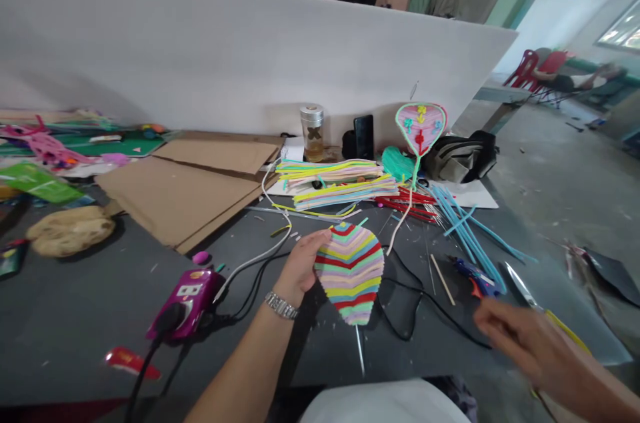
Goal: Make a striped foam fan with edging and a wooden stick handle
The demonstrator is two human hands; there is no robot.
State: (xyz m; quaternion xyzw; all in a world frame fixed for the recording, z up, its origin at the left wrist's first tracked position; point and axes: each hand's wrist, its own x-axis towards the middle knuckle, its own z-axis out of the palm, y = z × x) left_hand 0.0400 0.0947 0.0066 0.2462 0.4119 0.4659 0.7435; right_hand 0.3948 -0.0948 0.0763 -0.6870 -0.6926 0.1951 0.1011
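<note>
Pastel stripes cover the panel (pixel 352 273) held up in the left hand (pixel 299 265): the left fingers (pixel 320 248) are closed on its near edge, gripping it clear of the desk (pixel 75 349). Its long axis runs roughly away from the person, leaning slightly, with the broad rounded end far and the narrower end near, where a thin stick (pixel 359 348) pokes out.

The right hand (pixel 523 343) is well off to the panel's right, so the left is far nearer. Its right fingers (pixel 493 319) are spread and look empty (blurred, so not a sure reading). Just beyond them lie scissors (pixel 517 284) and a blue glue gun (pixel 475 279), with a black cord (pixel 430 299) trailing between hand and panel.

Farther out are blue straws (pixel 465 236), red straws (pixel 405 204) and pastel bundles (pixel 335 183), while a pink panel (pixel 421 129) stands up on its stem. To the left of the held panel sit a purple appliance (pixel 185 303) and cardboard sheets (pixel 185 189).
</note>
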